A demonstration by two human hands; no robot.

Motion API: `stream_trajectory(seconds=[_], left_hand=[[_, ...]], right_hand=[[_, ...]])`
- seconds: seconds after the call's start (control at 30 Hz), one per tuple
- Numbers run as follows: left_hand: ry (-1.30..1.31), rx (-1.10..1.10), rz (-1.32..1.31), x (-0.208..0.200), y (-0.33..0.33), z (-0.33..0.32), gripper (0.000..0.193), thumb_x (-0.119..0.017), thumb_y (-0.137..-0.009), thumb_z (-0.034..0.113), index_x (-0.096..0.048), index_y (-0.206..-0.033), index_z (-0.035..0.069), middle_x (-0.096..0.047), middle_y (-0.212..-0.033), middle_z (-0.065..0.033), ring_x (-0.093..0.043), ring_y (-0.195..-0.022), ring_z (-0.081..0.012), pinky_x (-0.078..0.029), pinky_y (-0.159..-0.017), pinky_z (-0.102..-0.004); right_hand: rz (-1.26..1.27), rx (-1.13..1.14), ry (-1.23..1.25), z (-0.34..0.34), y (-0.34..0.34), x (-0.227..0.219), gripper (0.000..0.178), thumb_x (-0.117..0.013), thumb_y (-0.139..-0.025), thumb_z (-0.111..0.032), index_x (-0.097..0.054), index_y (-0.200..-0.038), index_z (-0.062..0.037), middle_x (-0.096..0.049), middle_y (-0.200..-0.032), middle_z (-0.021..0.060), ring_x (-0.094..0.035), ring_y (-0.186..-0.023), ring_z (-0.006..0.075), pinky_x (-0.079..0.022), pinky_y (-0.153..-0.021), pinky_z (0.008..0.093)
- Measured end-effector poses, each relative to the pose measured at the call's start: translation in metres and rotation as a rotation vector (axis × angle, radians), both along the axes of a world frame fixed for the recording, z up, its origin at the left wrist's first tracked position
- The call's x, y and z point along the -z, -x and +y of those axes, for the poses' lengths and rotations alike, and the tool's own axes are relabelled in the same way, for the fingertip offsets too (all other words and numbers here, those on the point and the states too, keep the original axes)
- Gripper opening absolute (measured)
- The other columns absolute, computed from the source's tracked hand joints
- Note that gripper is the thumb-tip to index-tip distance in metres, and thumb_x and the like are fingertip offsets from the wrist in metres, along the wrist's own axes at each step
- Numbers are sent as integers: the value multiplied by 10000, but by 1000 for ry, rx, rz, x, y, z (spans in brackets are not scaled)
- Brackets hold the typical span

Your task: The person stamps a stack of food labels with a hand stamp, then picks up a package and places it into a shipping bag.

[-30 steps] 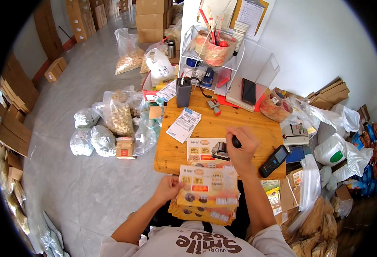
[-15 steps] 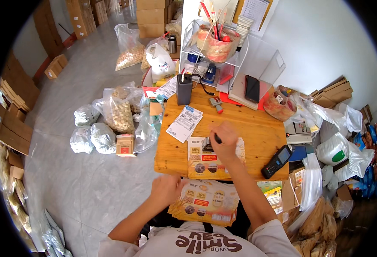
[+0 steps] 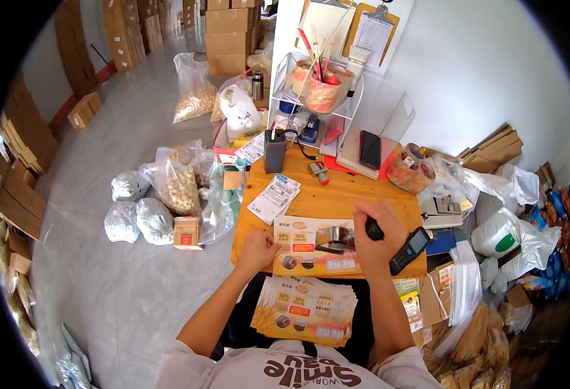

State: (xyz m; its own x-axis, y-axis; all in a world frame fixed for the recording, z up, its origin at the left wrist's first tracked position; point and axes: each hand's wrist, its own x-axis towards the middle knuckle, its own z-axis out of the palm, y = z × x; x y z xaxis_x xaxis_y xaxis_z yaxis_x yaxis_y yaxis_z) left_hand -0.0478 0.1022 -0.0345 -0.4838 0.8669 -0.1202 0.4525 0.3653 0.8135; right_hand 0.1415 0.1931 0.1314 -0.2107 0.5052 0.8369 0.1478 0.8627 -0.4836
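Note:
A pile of flat yellow-and-white printed bags (image 3: 314, 262) lies at the table's front edge. My left hand (image 3: 259, 251) is closed at the left edge of the top bag, its fingertips pinching there. Over the right part of this bag is a hand stamp (image 3: 333, 240) with a dark frame, blurred by motion. My right hand (image 3: 377, 233) is wrapped round its black knob; whether the stamp touches the bag, I cannot tell. A second stack of the same bags (image 3: 305, 310) rests on my lap.
A black handheld scanner (image 3: 410, 249) lies right of my right hand. Shipping labels (image 3: 275, 198), a dark grey box-shaped device (image 3: 275, 152) and a phone (image 3: 370, 150) are farther back. A wire rack (image 3: 291, 71) stands behind, and filled plastic bags (image 3: 178, 185) sit on the floor at left.
My left hand has moved from the lap stack up to the left edge of the bag on the table. My right hand has shifted right with the stamp. The view has shifted slightly.

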Motion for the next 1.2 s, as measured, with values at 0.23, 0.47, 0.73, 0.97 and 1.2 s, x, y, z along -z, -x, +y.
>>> stream_trajectory(seconds=[0.23,0.47,0.73,0.97,1.2], left_hand=[[-269,57,281,-17,-13,-34,110,-630,-791,100,-613,-790,-9,-583,-612,-144,-581,-551,-291,-420,-503,-376],[-230,4,185,-41,-23,-72,134,-595,-819,96,-615,-789,-33,-616,-677,-192,-593,-590,-342,-440,-547,-415],[261,361,-53,-41,-41,-106,198,-620,-863,185,-657,-831,-6,-636,-605,-98,-604,-547,-161,-452,-518,-295],[80,36,28,-28,2,-43,308,-655,-817,326,-678,-753,26,-661,-708,-133,-645,-675,-288,-491,-609,-384],[230,27,-126,-33,9,0,281,-732,-754,277,-660,-713,9,-632,-589,-97,-627,-551,-209,-476,-528,-347]], right_hand=[[-58,24,-53,-6,-24,1,208,-635,-665,136,-664,-826,8,-631,-721,125,-618,-641,232,-464,-568,287],[-119,46,-126,11,-12,10,185,-654,-664,97,-666,-819,-4,-629,-718,120,-609,-628,247,-458,-558,314],[-168,-114,-113,33,41,65,157,-660,-664,59,-654,-795,-27,-610,-717,97,-586,-634,258,-451,-552,336],[-188,-140,-31,36,62,95,166,-663,-655,65,-652,-785,-38,-516,-637,84,-531,-580,256,-420,-521,347],[-160,-169,-12,33,59,107,155,-642,-686,101,-647,-789,-15,-559,-661,111,-550,-569,236,-419,-504,310]])
